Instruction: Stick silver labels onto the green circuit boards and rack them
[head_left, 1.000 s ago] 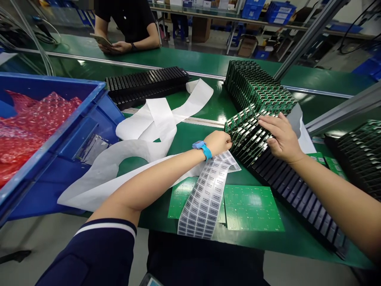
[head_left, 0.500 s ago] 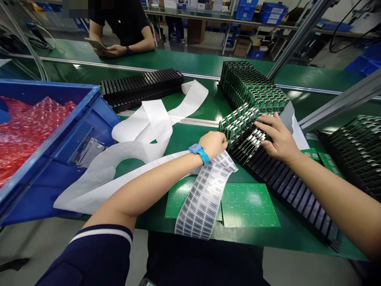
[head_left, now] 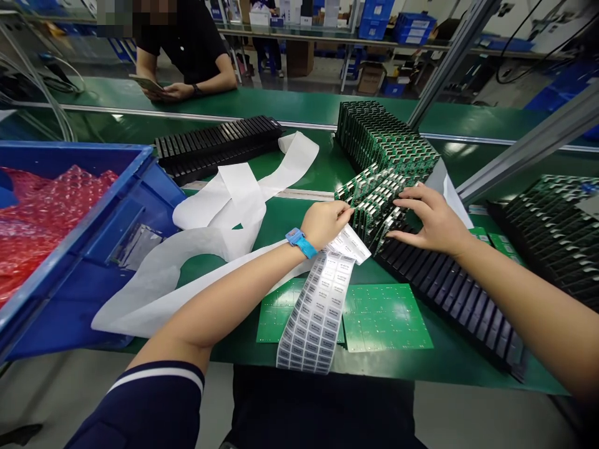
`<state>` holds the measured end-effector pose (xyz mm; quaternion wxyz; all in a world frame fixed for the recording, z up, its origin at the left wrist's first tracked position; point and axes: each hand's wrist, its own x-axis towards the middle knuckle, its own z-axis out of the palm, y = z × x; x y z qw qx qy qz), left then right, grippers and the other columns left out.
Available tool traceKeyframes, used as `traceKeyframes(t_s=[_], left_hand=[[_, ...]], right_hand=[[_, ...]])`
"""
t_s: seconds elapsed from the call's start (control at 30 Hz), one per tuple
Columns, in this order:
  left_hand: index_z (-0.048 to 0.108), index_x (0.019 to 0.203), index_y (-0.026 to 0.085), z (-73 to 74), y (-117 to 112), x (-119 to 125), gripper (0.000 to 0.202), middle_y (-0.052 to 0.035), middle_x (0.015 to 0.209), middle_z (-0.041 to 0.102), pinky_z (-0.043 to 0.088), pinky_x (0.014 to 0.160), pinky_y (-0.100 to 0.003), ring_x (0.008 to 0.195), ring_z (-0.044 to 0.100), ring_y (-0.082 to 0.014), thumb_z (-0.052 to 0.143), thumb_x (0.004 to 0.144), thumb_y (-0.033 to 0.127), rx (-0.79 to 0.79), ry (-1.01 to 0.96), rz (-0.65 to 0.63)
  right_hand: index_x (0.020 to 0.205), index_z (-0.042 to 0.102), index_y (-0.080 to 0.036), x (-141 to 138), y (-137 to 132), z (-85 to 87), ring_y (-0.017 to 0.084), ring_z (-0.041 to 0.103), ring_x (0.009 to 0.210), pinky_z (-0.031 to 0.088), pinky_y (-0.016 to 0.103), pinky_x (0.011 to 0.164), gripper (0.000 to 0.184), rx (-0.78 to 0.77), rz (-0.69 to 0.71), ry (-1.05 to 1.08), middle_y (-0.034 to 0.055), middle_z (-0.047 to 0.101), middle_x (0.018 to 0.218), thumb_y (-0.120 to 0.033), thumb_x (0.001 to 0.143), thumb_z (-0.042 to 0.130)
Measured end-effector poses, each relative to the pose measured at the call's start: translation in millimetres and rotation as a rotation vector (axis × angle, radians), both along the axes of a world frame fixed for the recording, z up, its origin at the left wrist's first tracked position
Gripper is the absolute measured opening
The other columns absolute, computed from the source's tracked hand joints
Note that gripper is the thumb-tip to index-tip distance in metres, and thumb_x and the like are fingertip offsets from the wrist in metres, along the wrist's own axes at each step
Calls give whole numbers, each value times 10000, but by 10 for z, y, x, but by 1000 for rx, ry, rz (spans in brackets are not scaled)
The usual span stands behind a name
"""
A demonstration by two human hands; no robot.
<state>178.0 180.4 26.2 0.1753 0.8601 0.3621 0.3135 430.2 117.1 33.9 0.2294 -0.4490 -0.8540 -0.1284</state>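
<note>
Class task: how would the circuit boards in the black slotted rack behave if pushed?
The circuit boards are probably stiff: flat panels standing edge-on in the black slotted rack. They seem apt to tip; those by the right hand lean.

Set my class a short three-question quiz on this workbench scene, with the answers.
1. True or false: the blue watch is on the right wrist.
2. Multiple choice: what lies in the blue plastic crate? A) red bubble wrap B) black racks C) a mobile phone
3. Short answer: what do the fingers of the right hand rest on?

Key:
1. False: it is on the left wrist.
2. A
3. Green circuit boards standing in a black slotted rack.
</note>
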Motion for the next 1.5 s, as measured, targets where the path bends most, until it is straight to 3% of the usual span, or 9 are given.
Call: traceKeyframes(t_s=[0.27,0.5,0.63,0.8,0.87,1.03,1.17,1.37,1.5], left_hand=[[678,762,187,216,-42,-195,222,-14,720,695,433,611,-233,637,599,-123,499,854,279,78,-138,43],[695,749,178,333,-81,-374,168,-4,731,710,475,618,-212,650,629,-121,566,803,270,58,-356,144],[693,740,164,323,-52,-335,168,-6,715,705,470,601,-203,644,628,-120,574,797,268,46,-440,187],[691,762,175,343,-128,-239,151,2,714,701,469,608,-198,624,614,-107,572,801,258,96,-411,175],[691,753,175,387,-147,-227,138,1,727,704,469,617,-195,623,614,-103,578,797,241,136,-368,124],[696,723,159,508,-51,-188,126,-9,694,703,455,587,-211,583,601,-110,591,779,204,201,-354,120],[690,708,148,544,60,-199,116,-9,685,699,455,592,-204,599,606,-111,593,763,181,186,-404,136],[680,691,133,590,172,-289,119,-17,675,688,451,591,-198,622,607,-111,588,747,184,143,-487,177],[679,674,133,703,182,-237,108,-16,675,689,466,632,-203,630,603,-106,590,728,164,161,-452,146]], right_hand=[[1118,480,-229,-76,-148,61,336,471,1154,358,558,969,536,-19,-72,23,128,514,1263,-500,685,643],[1170,414,-224,-87,-206,9,322,373,1259,334,553,1006,535,-61,-74,88,150,459,1294,-437,726,624],[1156,402,-233,-243,-207,-62,390,261,1308,236,660,1009,663,-70,-234,175,153,462,1272,-572,643,650],[1281,342,-217,-480,-196,-137,404,156,1339,181,686,1012,639,-152,-327,108,147,286,1439,-495,751,563],[1334,305,-227,-480,-201,-184,408,209,1323,187,694,997,656,-171,-343,60,142,259,1457,-483,778,539],[1297,396,-198,-372,-175,-267,349,428,1188,345,569,976,686,-102,-327,129,166,455,1295,-554,739,577],[1269,442,-182,-357,-168,-257,317,473,1116,411,486,944,675,-117,-326,160,159,503,1175,-546,725,604],[1245,465,-161,-381,-255,-337,362,490,1053,436,529,869,802,-169,-506,222,186,481,1119,-616,614,660],[1121,505,-170,-375,-324,-418,317,492,1030,417,490,900,647,-80,-501,335,141,507,1022,-563,634,673]])
